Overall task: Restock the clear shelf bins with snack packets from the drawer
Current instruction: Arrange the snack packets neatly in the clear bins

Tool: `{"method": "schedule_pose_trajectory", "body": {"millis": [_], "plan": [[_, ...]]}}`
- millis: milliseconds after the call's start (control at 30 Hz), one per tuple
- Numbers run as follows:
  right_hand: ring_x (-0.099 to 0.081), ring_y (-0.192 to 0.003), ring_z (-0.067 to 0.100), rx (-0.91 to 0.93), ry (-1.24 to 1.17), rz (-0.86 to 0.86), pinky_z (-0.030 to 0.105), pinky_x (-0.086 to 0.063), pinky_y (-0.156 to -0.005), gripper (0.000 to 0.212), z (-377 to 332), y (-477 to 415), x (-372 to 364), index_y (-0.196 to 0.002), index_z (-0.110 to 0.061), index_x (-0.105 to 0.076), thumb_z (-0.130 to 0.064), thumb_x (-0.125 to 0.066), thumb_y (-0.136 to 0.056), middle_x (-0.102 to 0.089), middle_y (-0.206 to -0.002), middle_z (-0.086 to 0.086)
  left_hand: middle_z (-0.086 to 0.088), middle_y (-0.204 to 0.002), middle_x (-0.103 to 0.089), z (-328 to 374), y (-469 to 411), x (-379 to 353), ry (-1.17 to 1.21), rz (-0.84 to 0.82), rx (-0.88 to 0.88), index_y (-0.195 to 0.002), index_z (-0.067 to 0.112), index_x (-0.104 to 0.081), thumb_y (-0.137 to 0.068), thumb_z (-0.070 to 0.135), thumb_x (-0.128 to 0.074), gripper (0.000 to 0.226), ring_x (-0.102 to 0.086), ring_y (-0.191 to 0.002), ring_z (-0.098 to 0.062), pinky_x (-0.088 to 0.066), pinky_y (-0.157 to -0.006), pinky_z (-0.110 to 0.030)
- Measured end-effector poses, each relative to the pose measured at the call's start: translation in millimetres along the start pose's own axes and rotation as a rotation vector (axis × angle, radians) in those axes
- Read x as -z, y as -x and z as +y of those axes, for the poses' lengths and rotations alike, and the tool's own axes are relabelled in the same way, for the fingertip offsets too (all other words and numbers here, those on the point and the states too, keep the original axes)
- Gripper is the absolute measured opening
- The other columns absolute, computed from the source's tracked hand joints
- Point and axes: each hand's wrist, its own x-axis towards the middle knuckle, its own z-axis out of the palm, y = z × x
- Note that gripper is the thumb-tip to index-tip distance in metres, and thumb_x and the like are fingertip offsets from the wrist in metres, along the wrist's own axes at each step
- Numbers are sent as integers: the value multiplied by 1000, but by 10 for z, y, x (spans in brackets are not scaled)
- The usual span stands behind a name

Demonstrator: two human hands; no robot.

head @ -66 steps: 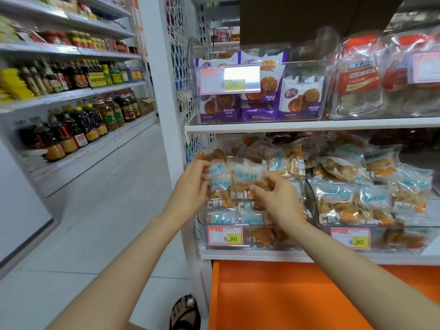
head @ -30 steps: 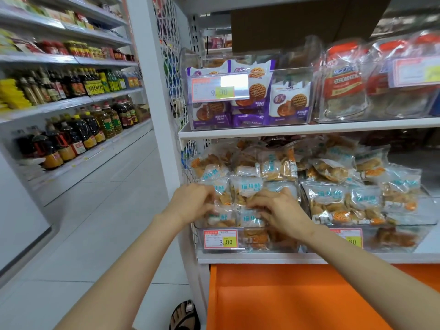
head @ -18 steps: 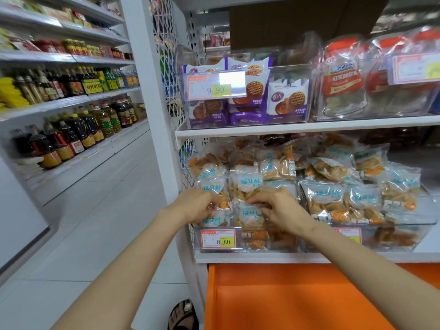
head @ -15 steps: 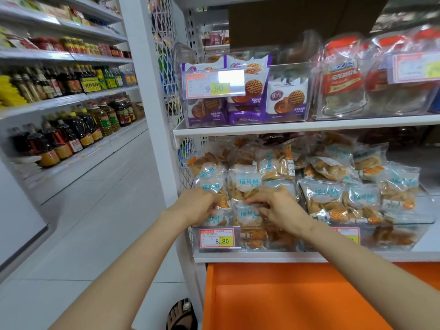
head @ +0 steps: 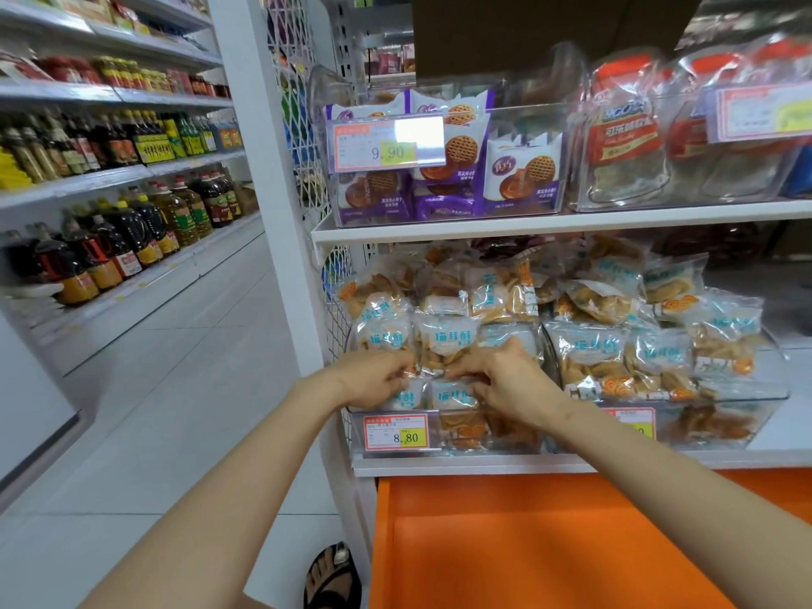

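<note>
My left hand (head: 373, 380) and right hand (head: 509, 380) both pinch a snack packet (head: 444, 345), standing it label-out in the clear bin (head: 439, 448).

Both bare arms stretched forward, coming up from bottom of view and converging. Left hand (head: 373, 382) knuckles up, fingers (head: 406, 370) curled in. Right hand (head: 509, 380) just beside it, palm down, thumb and fingers curled. Both pinching lower edges of packets (head: 446, 340). Fingertips of two hands nearly touching. Wrists straight, forearms level with each other.
</note>
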Motion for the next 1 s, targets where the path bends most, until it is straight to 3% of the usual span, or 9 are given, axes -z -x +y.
{"method": "schedule_pose_trajectory", "body": {"millis": [167,267,400,467,567,667,833,1000], "plan": [[-63,-104,14,19,9,61,35,-32,-102,26,6,42,2,-110,-25,-71,-14,-63,-87,-69,-113,-8,8,-85,-49,73,2,-36,38,109,32,-86,22,-42,-95,22,-46,10,-48,-84,-14,-32,-65,-26],[-61,-103,15,27,81,94,28,-25,-89,27,-19,80,-19,-113,-29,-68,-19,-58,-90,-68,-114,-8,7,-97,-57,86,92,-15,-132,221,72,-92,21,-51,-94,28,-49,7,-52,-91,-15,-36,-70,-27],[-62,-87,21,73,141,224,31,-25,-76,22,-92,111,-62,-102,-25,-71,-23,-70,-80,-71,-98,-6,7,-116,-60,-25,263,39,-201,301,121,-112,25,-55,-85,38,-62,30,-53,-110,-17,-39,-82,-28],[-62,-80,21,126,126,284,33,-36,-72,25,-175,121,-138,-96,-20,-71,-18,-77,-71,-70,-88,-4,4,-117,-59,-67,320,47,-192,296,149,-114,25,-54,-84,36,-64,34,-51,-110,-17,-40,-84,-29],[-61,-87,27,95,80,289,41,-46,-79,36,-373,80,-203,-106,-15,-68,-22,-77,-72,-70,-90,3,0,-119,-57,-41,328,-22,-241,291,149,-121,24,-54,-86,33,-61,36,-49,-113,-18,-39,-89,-30],[-48,-107,25,-39,51,202,33,-29,-94,47,-494,-12,-209,-126,-23,-57,-41,-66,-84,-63,-106,2,1,-119,-60,-32,342,-53,-243,280,198,-126,29,-51,-87,37,-60,41,-53,-111,-20,-43,-86,-31],[-42,-111,20,-81,136,97,32,-22,-93,38,-562,-136,-250,-114,-28,-65,-52,-60,-85,-61,-109,2,-3,-117,-62,-46,403,-86,-91,260,298,-125,26,-51,-88,32,-59,38,-56,-108,-26,-43,-79,-31],[-44,-113,21,-111,211,3,32,-24,-96,35,-520,-248,-204,-109,-29,-68,-52,-59,-84,-61,-110,3,-4,-121,-61,-78,330,-109,20,194,252,-131,25,-47,-91,28,-58,42,-55,-111,-26,-44,-87,-34]]}}
